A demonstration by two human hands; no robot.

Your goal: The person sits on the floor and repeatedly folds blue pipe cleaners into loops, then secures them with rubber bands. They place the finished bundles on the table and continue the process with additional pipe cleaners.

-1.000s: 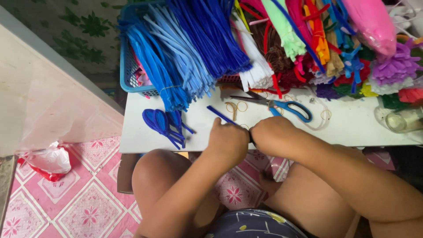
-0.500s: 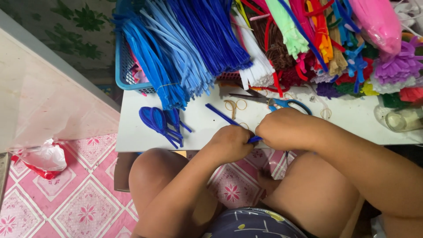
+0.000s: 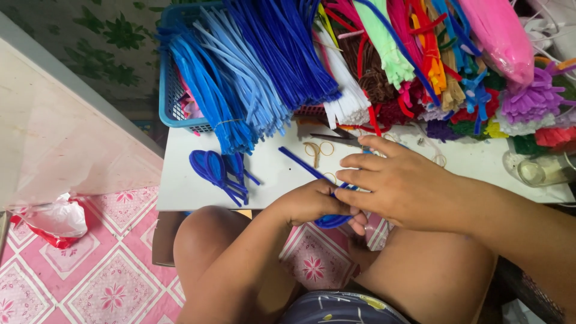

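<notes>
Both hands have drifted a little toward the near edge of the tabletop [image 3: 180, 192] since a moment ago, and the right hand's fingers now lie spread over the work rather than curled beside it. That right hand [image 3: 399, 183] rests flat and open-fingered on a dark blue pipe cleaner [image 3: 303, 163], whose straight tail runs back across the tabletop toward the far-left corner. The left hand [image 3: 315, 204] is closed around the bent part of the same stem, a blue loop [image 3: 332, 222] peeking out below its knuckles, just past the near edge.

To shape the bend well, it seems best to keep the left pinch tight at the fold and let the right fingers steady the stem close to it, so the wire does not spring open.

Finished blue loops [image 3: 217, 171] lie near the left end of the tabletop. Behind them a blue basket [image 3: 168, 99] holds bundles of blue stems [image 3: 252, 66]. Scissors [image 3: 339, 139] lie just beyond the right hand.
</notes>
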